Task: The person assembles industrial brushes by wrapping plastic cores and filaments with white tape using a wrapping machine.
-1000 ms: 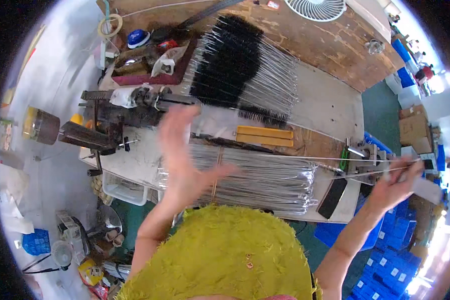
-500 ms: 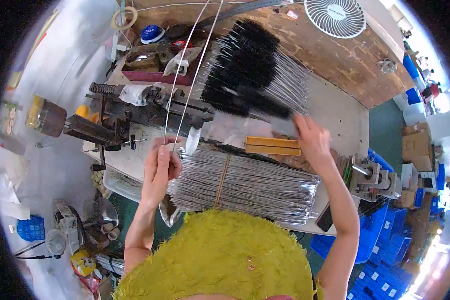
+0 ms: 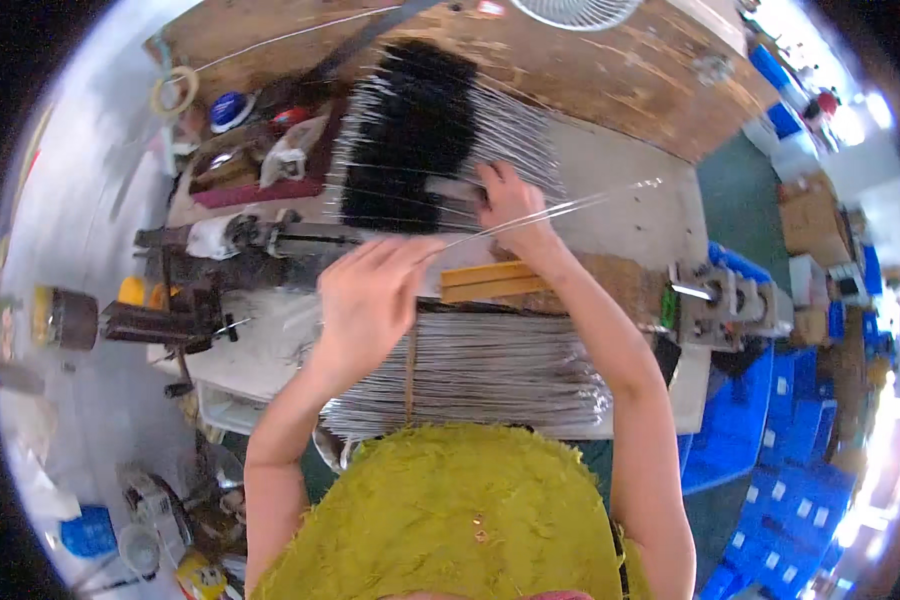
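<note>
My left hand [image 3: 370,300], smeared by motion, is closed around two thin metal wires [image 3: 580,203] that point to the right, passing over my right wrist. Farther back, my right hand [image 3: 515,208] has its fingers curled down at the right side of a pile of black-bristled wire brushes [image 3: 410,130]. A pale grey blurred piece [image 3: 454,188] shows beside those fingertips; what they grip is hidden. Below the hands lies a thick bundle of bare metal wires [image 3: 500,370], with a tan band around it. Next to my right forearm sits a yellow bar-shaped tray [image 3: 490,282].
A hand-cranked metal machine [image 3: 165,322] stands at the left of the table, and a clamp-like metal fixture [image 3: 725,305] at the right. Behind are a dark red box of odds and ends [image 3: 260,190], a wooden board [image 3: 610,80] and a white fan [image 3: 575,8].
My left hand has moved right and the wires have swung from upright to pointing right. My right hand has moved left and back with the black brush to the pile. The view has shifted.
</note>
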`<state>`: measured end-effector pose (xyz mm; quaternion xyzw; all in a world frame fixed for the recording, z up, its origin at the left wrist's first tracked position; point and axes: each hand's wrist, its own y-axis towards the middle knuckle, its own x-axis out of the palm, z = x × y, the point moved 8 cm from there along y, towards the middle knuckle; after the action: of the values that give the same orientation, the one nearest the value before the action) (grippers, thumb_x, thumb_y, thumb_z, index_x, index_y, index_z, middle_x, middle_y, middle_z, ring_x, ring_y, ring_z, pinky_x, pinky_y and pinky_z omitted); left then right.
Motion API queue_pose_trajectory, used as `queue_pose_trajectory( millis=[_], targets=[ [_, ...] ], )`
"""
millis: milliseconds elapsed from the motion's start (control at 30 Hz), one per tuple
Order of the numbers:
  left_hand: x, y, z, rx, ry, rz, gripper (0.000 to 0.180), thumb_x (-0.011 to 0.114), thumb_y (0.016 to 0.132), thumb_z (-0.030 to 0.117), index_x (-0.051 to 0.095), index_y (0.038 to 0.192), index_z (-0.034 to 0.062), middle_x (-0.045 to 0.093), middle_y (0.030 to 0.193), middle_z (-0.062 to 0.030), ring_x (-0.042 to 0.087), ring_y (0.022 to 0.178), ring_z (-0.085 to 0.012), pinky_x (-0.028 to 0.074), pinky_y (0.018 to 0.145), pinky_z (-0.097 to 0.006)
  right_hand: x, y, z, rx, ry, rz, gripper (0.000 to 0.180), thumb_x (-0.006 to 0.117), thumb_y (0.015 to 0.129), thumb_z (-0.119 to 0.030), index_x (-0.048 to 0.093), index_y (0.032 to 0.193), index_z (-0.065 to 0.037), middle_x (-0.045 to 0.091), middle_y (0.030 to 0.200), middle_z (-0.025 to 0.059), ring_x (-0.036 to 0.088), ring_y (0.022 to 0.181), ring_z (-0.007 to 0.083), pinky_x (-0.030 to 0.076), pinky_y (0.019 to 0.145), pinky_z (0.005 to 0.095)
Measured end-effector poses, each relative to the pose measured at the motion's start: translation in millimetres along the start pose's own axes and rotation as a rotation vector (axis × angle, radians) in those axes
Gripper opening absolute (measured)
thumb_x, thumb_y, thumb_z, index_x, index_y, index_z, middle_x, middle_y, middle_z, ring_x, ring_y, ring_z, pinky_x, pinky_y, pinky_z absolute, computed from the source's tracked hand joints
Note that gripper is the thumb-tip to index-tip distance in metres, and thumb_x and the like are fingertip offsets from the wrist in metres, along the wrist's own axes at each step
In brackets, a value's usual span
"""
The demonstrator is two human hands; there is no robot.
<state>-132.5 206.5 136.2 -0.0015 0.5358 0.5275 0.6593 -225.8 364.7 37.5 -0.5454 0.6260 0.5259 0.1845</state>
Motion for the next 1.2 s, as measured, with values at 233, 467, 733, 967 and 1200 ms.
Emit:
queue_pose_trajectory(
  millis=[233,467,733,967,1200],
  targets=[
    [84,48,2,0.041,-0.16,-0.289,0.016,0.055,0.08,0.011,0.066,0.092,0.0076,0.064,0.076,-0.0105,0.062,0.067,-0.0263,0.048,0.06,-0.033,-71,-104,-47,-0.442,-0.165,-0.08,0.031,0.062,0.067,-0.009,0.061,0.098,-0.009,0.056,0.099,0.0071,0.057,0.082,0.0212,0.045,0.064,0.0337],
    [56,32,-42,-0.224,-0.229,-0.42,0.016,0.058,0.079,0.019,0.068,0.09,0.014,0.064,0.074,-0.0108,0.062,0.068,-0.0287,0.048,0.058,-0.036,-130,-79,-100,-0.509,-0.19,0.282,0.039,0.068,0.069,-0.024,0.064,0.106,-0.012,0.059,0.103,0.0028,0.057,0.074,0.0144,0.041,0.056,0.0276],
    [79,39,-6,0.153,-0.147,-0.511,0.014,0.059,0.076,0.014,0.068,0.086,0.0121,0.063,0.072,-0.0118,0.061,0.07,-0.0305,0.048,0.059,-0.038,-133,-67,-121,-0.552,-0.128,0.323,0.042,0.072,0.064,-0.028,0.064,0.101,-0.011,0.06,0.094,0.0027,0.058,0.07,0.0152,0.044,0.059,0.0279],
    [-12,2,-34,0.07,0.209,-0.21,0.009,0.058,0.079,0.009,0.066,0.082,0.0085,0.059,0.07,-0.0053,0.053,0.074,-0.0243,0.042,0.066,-0.037,-48,-34,-127,-0.428,-0.01,-0.145,0.04,0.065,0.062,-0.007,0.057,0.102,-0.008,0.059,0.076,0.0057,0.059,0.068,0.0248,0.045,0.06,0.0357],
    [26,-113,-48,-0.937,-0.909,-0.138,0.019,0.049,0.091,0.017,0.059,0.091,0.0008,0.06,0.073,-0.0058,0.054,0.06,-0.0158,0.042,0.054,-0.027,-24,-15,-131,-0.413,0.222,-0.232,0.032,0.063,0.063,-0.002,0.06,0.095,-0.007,0.06,0.073,0.0071,0.059,0.062,0.0287,0.047,0.058,0.0373]
  ],
)
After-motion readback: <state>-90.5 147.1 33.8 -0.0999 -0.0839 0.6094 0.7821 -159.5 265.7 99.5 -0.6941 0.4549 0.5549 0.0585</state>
